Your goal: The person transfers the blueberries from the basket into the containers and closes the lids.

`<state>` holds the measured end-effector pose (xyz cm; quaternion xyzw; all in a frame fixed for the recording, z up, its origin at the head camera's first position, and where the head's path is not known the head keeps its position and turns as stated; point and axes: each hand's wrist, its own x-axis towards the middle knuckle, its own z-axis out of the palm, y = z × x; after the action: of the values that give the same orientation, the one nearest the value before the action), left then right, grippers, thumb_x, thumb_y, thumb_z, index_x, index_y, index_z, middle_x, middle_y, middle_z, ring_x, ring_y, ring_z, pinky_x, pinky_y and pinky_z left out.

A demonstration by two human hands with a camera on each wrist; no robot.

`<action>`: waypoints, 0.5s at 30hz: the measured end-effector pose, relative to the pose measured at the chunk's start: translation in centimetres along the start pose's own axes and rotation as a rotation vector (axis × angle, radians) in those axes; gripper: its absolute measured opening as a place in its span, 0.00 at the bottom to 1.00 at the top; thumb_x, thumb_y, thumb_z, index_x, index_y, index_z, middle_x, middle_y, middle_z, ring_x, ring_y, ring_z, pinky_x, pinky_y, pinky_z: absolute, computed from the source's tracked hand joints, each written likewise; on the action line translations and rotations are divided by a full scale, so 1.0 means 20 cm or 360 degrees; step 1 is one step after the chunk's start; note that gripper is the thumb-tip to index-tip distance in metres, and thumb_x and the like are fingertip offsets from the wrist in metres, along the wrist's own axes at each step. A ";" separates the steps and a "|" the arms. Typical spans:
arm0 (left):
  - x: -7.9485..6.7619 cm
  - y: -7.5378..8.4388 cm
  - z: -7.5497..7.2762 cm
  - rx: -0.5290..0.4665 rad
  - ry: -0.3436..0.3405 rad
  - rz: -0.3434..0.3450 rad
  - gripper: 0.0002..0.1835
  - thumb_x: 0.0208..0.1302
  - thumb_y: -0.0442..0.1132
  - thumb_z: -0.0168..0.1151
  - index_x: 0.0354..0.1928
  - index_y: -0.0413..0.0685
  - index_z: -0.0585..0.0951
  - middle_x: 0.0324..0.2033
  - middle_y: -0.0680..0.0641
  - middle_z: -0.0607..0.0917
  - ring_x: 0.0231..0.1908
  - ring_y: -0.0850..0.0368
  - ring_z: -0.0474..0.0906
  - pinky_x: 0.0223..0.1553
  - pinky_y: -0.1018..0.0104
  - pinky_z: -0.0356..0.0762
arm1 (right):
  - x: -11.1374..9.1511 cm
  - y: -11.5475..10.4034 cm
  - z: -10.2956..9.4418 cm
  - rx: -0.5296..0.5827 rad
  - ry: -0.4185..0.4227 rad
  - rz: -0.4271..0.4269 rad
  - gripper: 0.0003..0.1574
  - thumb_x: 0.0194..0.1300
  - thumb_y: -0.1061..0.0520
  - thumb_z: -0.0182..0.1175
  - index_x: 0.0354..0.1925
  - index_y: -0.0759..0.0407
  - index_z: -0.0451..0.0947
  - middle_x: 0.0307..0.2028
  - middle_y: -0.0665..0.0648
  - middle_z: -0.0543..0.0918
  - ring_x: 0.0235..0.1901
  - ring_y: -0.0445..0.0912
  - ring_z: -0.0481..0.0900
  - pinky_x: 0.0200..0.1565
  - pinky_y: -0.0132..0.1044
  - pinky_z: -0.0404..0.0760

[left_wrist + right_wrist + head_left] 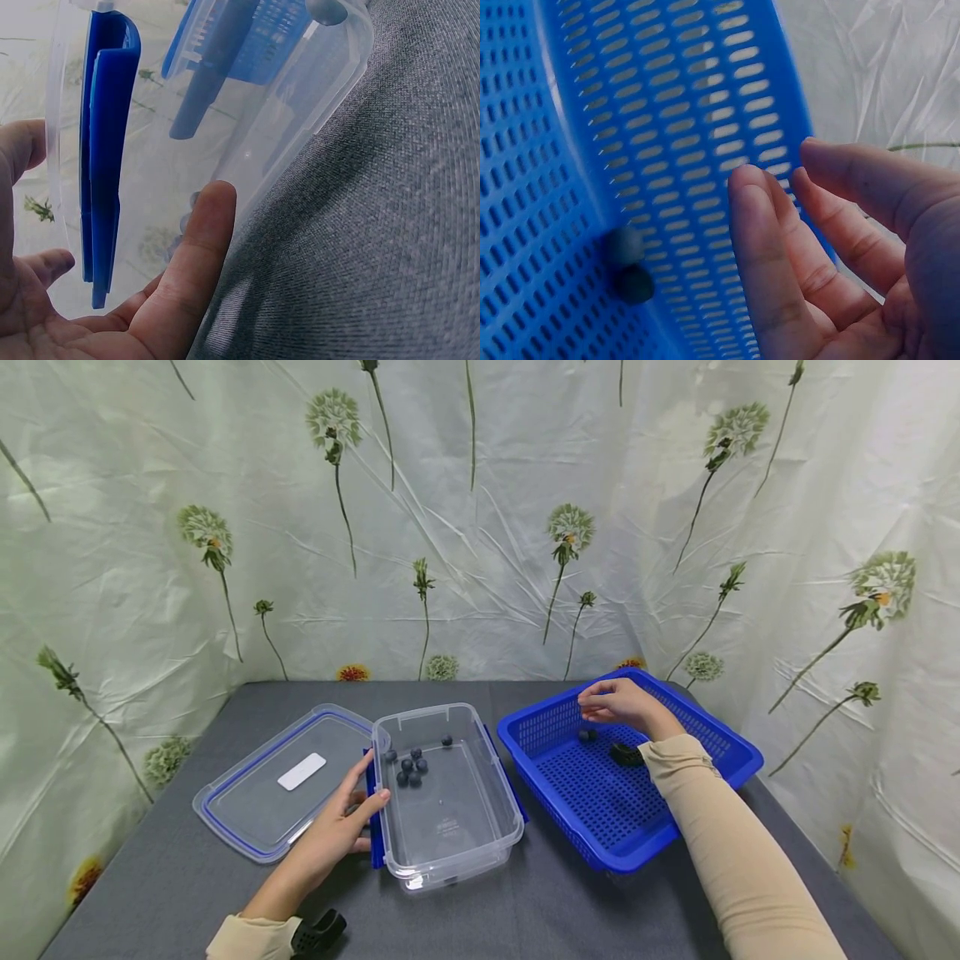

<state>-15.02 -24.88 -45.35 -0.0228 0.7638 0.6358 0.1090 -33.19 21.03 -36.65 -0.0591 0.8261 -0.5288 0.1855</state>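
A clear plastic food container (450, 814) with blue side clips holds several blueberries (408, 768), mostly gathered near its left side. My left hand (330, 839) grips the container's left wall, thumb over the rim and fingers outside by the blue clip (105, 165). My right hand (618, 703) hovers over the blue perforated basket (600, 793), its fingers loosely bent. In the right wrist view, nothing shows between the thumb and fingers (769, 277). Two blueberries (634, 283) sit on the basket floor against its wall, below that hand.
The container's clear lid (258, 810), with a blue seal and a white label (302, 772), lies flat to the left, beside the container. A dark grey cloth (517, 910) covers the table. Behind it hangs a flower-printed curtain (480, 593).
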 end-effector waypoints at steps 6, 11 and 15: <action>0.00 0.00 0.00 -0.0008 -0.0005 0.0005 0.43 0.84 0.51 0.57 0.87 0.77 0.43 0.71 0.26 0.64 0.59 0.35 0.82 0.47 0.42 0.92 | -0.01 0.06 0.01 -0.0068 -0.0017 0.0066 0.26 0.82 0.61 0.57 0.68 0.79 0.72 0.47 0.58 0.87 0.41 0.39 0.87 0.53 0.33 0.90; 0.00 0.00 0.00 -0.0014 0.0006 -0.0014 0.42 0.84 0.52 0.57 0.86 0.79 0.44 0.72 0.27 0.64 0.60 0.35 0.82 0.48 0.43 0.92 | 0.00 0.08 0.03 -0.0126 -0.0024 0.0119 0.25 0.81 0.62 0.59 0.66 0.80 0.74 0.43 0.59 0.89 0.39 0.40 0.87 0.50 0.34 0.90; 0.00 0.00 0.00 0.0006 0.0011 -0.0026 0.42 0.84 0.53 0.56 0.86 0.79 0.44 0.73 0.27 0.63 0.61 0.34 0.81 0.48 0.43 0.92 | 0.01 0.10 0.03 -0.0109 -0.0033 0.0142 0.25 0.80 0.63 0.59 0.65 0.82 0.74 0.42 0.60 0.90 0.37 0.39 0.87 0.47 0.32 0.90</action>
<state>-15.06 -24.87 -45.41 -0.0311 0.7652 0.6334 0.1115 -32.91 21.34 -38.61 -0.0340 0.8436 -0.4907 0.2153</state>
